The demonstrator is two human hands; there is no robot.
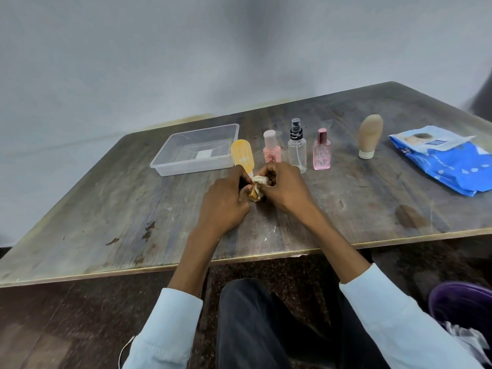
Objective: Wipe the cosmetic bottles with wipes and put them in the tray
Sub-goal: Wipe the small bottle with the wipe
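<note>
**Over the table: both hands on the yellow tube**

At the middle of the worn wooden table (106,209), the left hand (223,206) grips the lower end of a yellow tube (242,155), which tilts up toward the tray. The right hand (285,187) pinches a crumpled wipe (259,179) against the tube's cap end. Just behind the tube sits a clear plastic tray (170,166). To its right stand a pink bottle (271,147), a clear spray bottle (296,147), a pink perfume bottle (321,151) and a tan tube (370,135), then a blue wipes pack (447,163).
</note>
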